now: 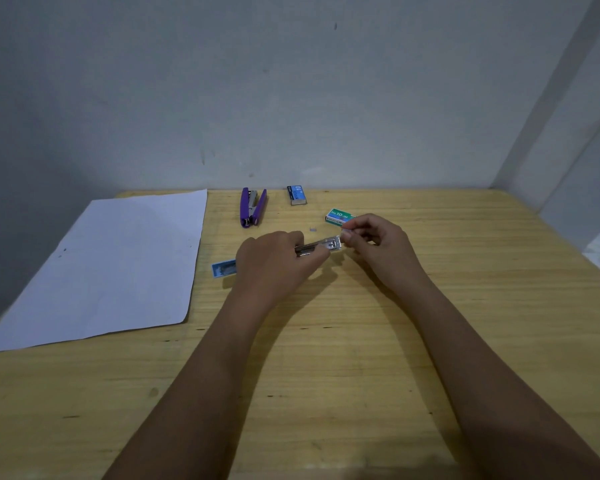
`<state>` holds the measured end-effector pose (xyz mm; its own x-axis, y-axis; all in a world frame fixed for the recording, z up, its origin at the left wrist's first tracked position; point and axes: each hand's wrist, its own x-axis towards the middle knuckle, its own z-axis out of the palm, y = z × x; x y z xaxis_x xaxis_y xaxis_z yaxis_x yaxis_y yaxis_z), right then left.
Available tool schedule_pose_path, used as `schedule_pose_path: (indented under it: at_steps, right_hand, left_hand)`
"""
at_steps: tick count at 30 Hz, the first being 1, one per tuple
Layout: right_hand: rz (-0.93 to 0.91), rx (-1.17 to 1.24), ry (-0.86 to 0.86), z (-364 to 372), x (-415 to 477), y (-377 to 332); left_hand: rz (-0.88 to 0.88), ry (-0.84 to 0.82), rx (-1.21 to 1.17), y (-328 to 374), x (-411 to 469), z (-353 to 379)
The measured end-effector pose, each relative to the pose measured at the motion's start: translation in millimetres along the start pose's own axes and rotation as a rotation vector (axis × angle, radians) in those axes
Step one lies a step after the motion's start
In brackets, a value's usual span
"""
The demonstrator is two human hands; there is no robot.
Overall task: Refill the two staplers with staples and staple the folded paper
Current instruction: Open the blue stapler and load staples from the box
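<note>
My left hand (pixel 274 261) grips a stapler (pixel 321 246) whose metal staple channel sticks out to the right; its light blue end (pixel 223 269) shows on the left behind the hand. My right hand (pixel 374 239) pinches a small strip of staples (pixel 346 232) at the channel's tip. A purple stapler (pixel 253 206) lies opened flat at the back of the table. A white sheet of paper (pixel 115 268) lies flat on the left.
A blue staple box (pixel 297 195) stands near the wall and a green staple box (pixel 338 216) lies just behind my right hand. A loose bit of staples (pixel 313 229) rests on the wooden table (pixel 326 375). A wall rises right behind the table.
</note>
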<state>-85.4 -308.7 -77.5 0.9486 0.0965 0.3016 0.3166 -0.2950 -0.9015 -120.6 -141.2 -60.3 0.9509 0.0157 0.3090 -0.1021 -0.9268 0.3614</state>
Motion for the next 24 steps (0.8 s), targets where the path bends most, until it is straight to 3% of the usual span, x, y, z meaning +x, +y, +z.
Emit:
schedule_pose_path:
  at_steps: [11, 24]
  right_hand:
    - [-0.192, -0.079, -0.059, 0.2, -8.8, -11.4]
    - [-0.248, -0.141, -0.116, 2.8, -7.1, -7.1]
  left_hand:
    - [0.013, -0.095, 0.011, -4.0, 2.7, 1.6]
    - [0.032, -0.105, 0.004, -1.4, 0.6, 0.4]
